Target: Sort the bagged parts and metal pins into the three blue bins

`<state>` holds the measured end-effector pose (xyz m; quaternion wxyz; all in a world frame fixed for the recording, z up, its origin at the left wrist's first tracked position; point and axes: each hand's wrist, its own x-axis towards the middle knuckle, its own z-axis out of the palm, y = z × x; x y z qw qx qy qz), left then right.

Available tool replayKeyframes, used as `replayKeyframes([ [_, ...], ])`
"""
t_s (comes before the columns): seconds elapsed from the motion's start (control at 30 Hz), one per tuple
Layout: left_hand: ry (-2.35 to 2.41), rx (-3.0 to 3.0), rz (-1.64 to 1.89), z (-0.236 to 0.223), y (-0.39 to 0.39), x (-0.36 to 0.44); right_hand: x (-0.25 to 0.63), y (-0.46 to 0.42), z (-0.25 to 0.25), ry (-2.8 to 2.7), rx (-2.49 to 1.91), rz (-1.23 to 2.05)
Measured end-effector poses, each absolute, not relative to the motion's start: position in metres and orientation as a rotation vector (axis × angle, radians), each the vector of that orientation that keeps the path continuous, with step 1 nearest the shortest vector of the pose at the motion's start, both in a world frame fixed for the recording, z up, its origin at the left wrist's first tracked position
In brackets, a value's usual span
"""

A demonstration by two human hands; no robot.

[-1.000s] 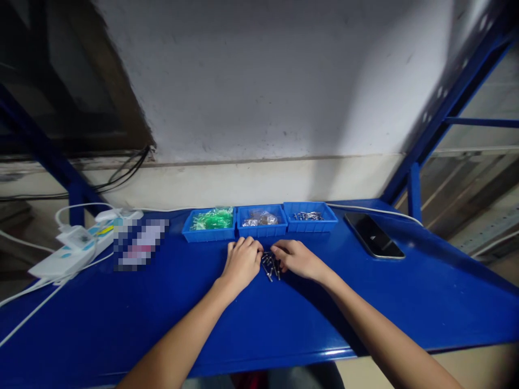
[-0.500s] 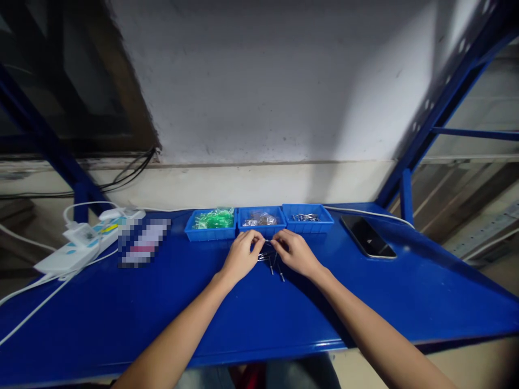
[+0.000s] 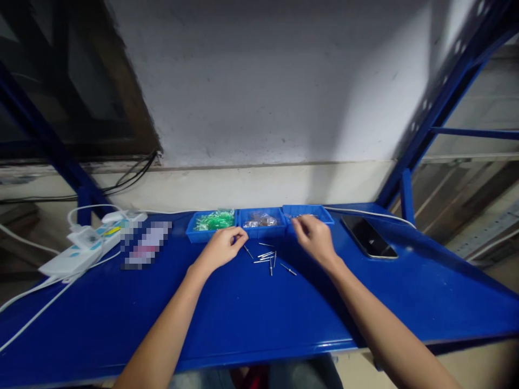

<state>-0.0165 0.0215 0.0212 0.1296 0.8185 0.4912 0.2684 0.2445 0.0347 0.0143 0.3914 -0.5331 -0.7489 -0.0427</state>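
Several thin metal pins that look like blind rivets [image 3: 265, 257] lie scattered on the blue table between my hands. My left hand [image 3: 223, 246] is left of them with thumb and fingertips pinched together. One pin [image 3: 248, 252] lies right by those fingertips; whether they touch it I cannot tell. My right hand [image 3: 316, 240], fingers curled, is at the front of the right blue bin [image 3: 330, 220] and partly covers it. What either hand holds, if anything, is hidden.
The left bin [image 3: 198, 236] holds green pieces in clear plastic; the middle bin [image 3: 259, 232] holds a clear bag of small parts. A phone [image 3: 370, 237] lies at the right. A white power strip [image 3: 73, 256] with cables and a blurred item [image 3: 146, 246] are at the left.
My hands were together over the pins and have moved apart, the left one leftward, the right one rightward toward the right bin. The pins between them are now uncovered and more spread out.
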Motion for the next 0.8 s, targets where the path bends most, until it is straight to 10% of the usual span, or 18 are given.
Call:
replayKeyframes([
  [0.17,1.358,2.459,0.512,0.005,0.027,-0.034,0.264,0.046,0.012,-1.646,-1.854,-0.133],
  [0.8,1.588,2.416,0.575,-0.01,0.012,0.018,0.213,0.027,-0.017,-2.316,-1.2,0.273],
])
